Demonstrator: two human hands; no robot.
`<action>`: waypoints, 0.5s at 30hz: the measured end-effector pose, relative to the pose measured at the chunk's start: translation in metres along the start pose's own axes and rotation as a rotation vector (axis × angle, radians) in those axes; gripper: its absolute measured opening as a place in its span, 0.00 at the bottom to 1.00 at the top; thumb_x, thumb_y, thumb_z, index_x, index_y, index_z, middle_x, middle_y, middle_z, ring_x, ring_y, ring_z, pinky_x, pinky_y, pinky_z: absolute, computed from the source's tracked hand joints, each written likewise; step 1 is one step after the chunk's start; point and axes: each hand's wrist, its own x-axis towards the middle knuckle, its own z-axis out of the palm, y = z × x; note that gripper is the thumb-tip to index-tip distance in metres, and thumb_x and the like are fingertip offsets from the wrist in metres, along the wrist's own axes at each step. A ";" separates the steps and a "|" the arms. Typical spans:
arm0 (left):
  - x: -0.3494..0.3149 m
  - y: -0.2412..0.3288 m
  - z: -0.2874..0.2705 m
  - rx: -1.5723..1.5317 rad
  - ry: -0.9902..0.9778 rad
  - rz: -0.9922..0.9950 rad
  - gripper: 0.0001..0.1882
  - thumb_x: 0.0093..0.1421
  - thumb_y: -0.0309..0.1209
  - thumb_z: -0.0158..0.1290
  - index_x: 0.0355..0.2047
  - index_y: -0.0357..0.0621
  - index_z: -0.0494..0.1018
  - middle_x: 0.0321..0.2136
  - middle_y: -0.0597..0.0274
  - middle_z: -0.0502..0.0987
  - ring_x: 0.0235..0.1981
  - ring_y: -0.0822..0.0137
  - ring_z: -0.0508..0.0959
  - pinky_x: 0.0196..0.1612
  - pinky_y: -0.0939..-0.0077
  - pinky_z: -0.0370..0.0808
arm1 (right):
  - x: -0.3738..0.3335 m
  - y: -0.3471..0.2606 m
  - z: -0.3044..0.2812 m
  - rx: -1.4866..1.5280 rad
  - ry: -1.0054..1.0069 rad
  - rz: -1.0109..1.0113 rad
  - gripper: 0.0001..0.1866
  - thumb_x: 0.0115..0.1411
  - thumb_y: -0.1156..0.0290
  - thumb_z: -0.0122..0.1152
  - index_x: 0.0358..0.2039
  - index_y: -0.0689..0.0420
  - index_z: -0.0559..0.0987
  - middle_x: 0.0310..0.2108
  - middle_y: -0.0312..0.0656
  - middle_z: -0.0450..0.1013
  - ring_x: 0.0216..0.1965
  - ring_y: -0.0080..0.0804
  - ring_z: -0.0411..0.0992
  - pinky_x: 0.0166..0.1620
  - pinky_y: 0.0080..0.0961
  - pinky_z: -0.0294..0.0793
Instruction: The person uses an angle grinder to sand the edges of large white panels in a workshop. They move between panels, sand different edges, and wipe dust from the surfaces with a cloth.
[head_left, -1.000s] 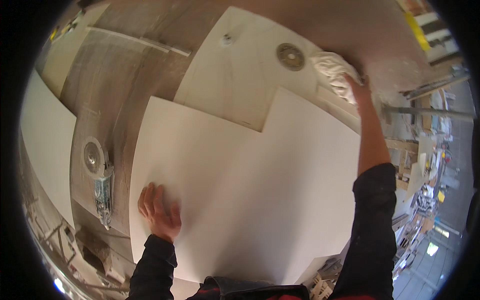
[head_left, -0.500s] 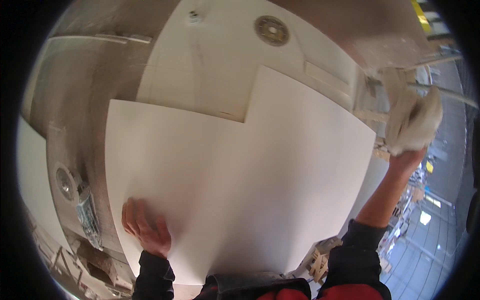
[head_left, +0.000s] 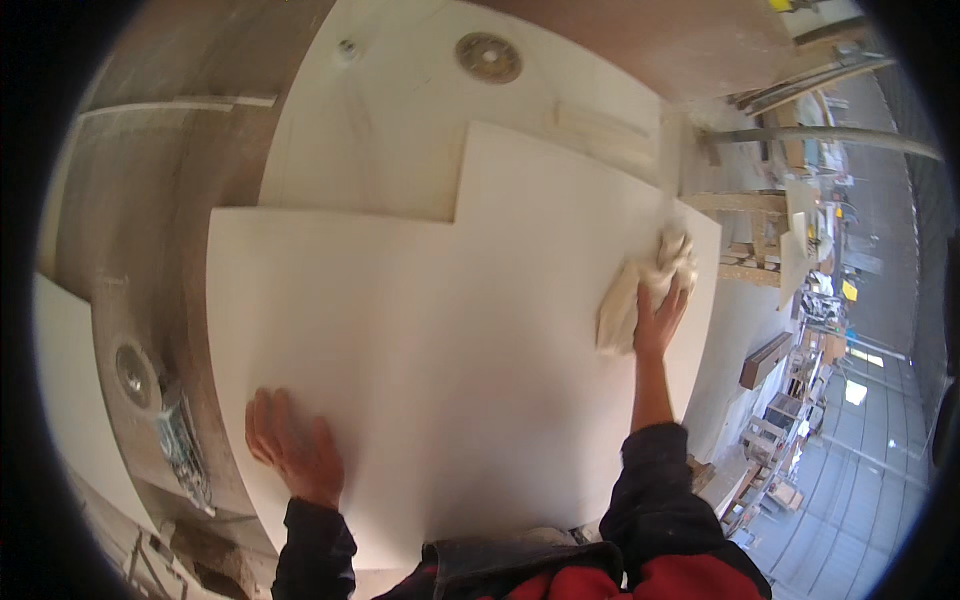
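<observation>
We are keeping our left grip (head_left: pixel 293 445) flat on the white panel (head_left: pixel 450 350), just inside its left edge; the fingers are lying slightly spread and the thumb is standing apart. Our right grip (head_left: pixel 660 315) is resting over the cream cloth (head_left: pixel 620 305), which is lying on the panel near its right edge. The fingers there are blurring, so we are not able to tell whether they are pinching the fabric or only pressing on it.

Between our two arms we are seeing a wide stretch of panel, offering room for moving sideways. Its far edge is stepping: the left part is stopping shorter, a square inner corner is forming near the middle, and the right part is reaching farther out. Past that step, a yellowish board (head_left: pixel 380 120) is showing, carrying a round disc (head_left: pixel 488 57) and a small metal piece (head_left: pixel 346 50). Off the left edge, a strip of brown bench (head_left: pixel 160 250) is separating the panel from the angle grinder (head_left: pixel 178 440).

The panel is looking smooth and matt, taking soft shadows; the cloth is bunching into loose folds beyond our fingers. The bench is appearing dusty and streaked. A thin pale strip (head_left: pixel 170 106) is lying across it, and a rough wooden frame (head_left: pixel 765 230) is standing beyond the right edge.
</observation>
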 end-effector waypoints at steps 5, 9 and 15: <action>0.005 0.006 -0.002 0.007 0.005 -0.004 0.32 0.68 0.47 0.52 0.66 0.41 0.66 0.68 0.47 0.63 0.68 0.42 0.60 0.69 0.43 0.53 | 0.055 -0.133 0.036 0.176 -0.149 -0.432 0.46 0.55 0.51 0.71 0.70 0.57 0.65 0.70 0.66 0.56 0.71 0.63 0.52 0.71 0.50 0.54; 0.003 0.007 -0.004 -0.006 0.024 -0.017 0.31 0.68 0.46 0.52 0.65 0.40 0.66 0.67 0.46 0.64 0.68 0.42 0.60 0.69 0.43 0.53 | 0.028 -0.252 0.041 0.173 -0.256 -0.732 0.46 0.51 0.53 0.72 0.69 0.55 0.67 0.69 0.67 0.55 0.72 0.67 0.50 0.71 0.59 0.51; 0.007 0.006 -0.005 -0.023 -0.010 -0.020 0.33 0.67 0.46 0.52 0.65 0.37 0.65 0.65 0.45 0.64 0.67 0.40 0.60 0.68 0.41 0.53 | -0.090 -0.320 0.022 0.205 -0.387 -0.780 0.48 0.48 0.53 0.73 0.68 0.54 0.67 0.70 0.66 0.52 0.72 0.70 0.49 0.69 0.68 0.48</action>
